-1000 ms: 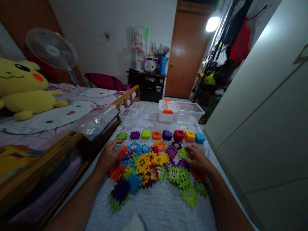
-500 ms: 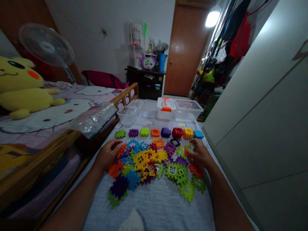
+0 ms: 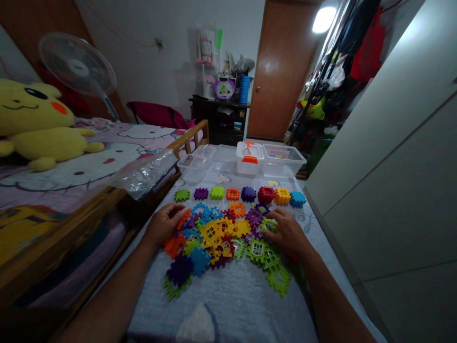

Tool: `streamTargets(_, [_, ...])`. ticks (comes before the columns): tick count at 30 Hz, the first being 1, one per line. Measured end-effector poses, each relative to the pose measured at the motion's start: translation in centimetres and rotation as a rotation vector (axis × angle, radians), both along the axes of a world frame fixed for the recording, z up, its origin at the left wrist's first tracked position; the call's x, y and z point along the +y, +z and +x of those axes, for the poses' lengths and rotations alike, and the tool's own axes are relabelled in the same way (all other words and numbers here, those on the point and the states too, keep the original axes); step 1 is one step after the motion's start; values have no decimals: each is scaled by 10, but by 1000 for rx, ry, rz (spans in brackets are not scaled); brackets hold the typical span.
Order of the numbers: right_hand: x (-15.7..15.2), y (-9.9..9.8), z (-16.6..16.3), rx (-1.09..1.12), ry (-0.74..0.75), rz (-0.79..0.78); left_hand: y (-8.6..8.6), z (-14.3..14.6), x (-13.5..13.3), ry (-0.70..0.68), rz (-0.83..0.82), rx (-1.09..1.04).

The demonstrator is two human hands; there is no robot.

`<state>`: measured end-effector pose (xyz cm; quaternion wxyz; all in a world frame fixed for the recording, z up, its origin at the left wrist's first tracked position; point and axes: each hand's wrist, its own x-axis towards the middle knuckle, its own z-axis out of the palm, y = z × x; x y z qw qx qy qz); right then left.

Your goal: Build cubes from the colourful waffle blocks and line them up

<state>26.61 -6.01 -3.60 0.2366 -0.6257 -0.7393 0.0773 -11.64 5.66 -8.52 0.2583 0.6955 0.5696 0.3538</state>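
Observation:
A heap of coloured plastic interlocking tiles lies in the middle of the cloth. At its right side my right hand [image 3: 288, 232] pinches a green window tile [image 3: 270, 225] between thumb and fingers, low over the purple tiles [image 3: 254, 216]. My left hand [image 3: 164, 225] rests at the left edge of the heap, loosely bent with the thumb apart, fingertips beside an orange tile [image 3: 184, 218]; no tile shows in it. Yellow tiles [image 3: 211, 232] top the middle of the heap. More green tiles [image 3: 278, 280] spread towards me on the right, and a dark purple tile [image 3: 180, 270] lies front left.
Behind the heap runs a row of small stacks sorted by colour, from a green stack [image 3: 182, 195] to a blue stack [image 3: 297, 198]. Clear plastic boxes [image 3: 283, 159] and a lidded box with an orange latch [image 3: 246, 164] stand farther back. A wooden bed rail [image 3: 107, 209] borders the left.
My right hand has moved left and inward over the heap with the green tile. My left hand stays at the left edge. The view has shifted slightly.

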Motion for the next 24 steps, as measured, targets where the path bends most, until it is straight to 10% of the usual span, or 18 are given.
streamTargets(17, [-21, 25, -30, 60, 298, -277, -2, 0, 0, -1, 7, 16])
streamTargets(24, [-2, 12, 13, 635, -204, -104, 4, 1, -3, -8, -5, 9])
